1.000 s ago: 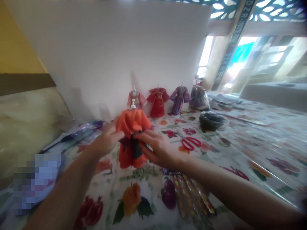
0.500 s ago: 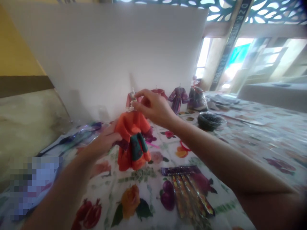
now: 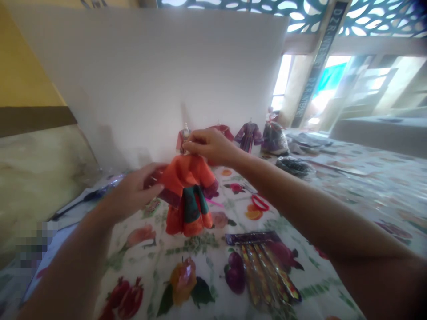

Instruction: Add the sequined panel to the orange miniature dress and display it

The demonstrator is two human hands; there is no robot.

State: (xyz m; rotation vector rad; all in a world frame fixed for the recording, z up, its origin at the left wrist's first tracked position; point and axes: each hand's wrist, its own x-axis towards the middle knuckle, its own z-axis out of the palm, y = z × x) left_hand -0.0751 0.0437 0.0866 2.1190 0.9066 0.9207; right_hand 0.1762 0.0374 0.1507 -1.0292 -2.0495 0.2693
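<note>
A miniature orange dress [image 3: 188, 171] with a dark green front panel and purple patterned cuffs hangs upright above the table. At its neck, my right hand [image 3: 210, 144] is closed in a pinch on its top; the exact part between the fingertips is hidden. Beside the sleeve on the left is my left hand [image 3: 138, 189], its thumb and fingers apart around the cuff's edge, partly behind the cloth. Just behind my right fingertips stands a small pinkish dress [image 3: 180, 141] on a hanger, partly covered.
Against the white backboard [image 3: 140, 80] stand a red garment [image 3: 227, 132], a purple dress [image 3: 247, 137] and a plastic-wrapped figure [image 3: 275, 138]. Red-handled scissors [image 3: 260, 203], a packet of patterned strips [image 3: 267, 266] and a dark plastic-covered bowl [image 3: 293, 166] lie on the fruit-printed tablecloth [image 3: 150, 249].
My left hand has shifted a little left and up, its fingers spreading from the sleeve. The right sleeve flares out more. The right hand's pinch has dropped slightly, and a white piece at it is now hidden.
</note>
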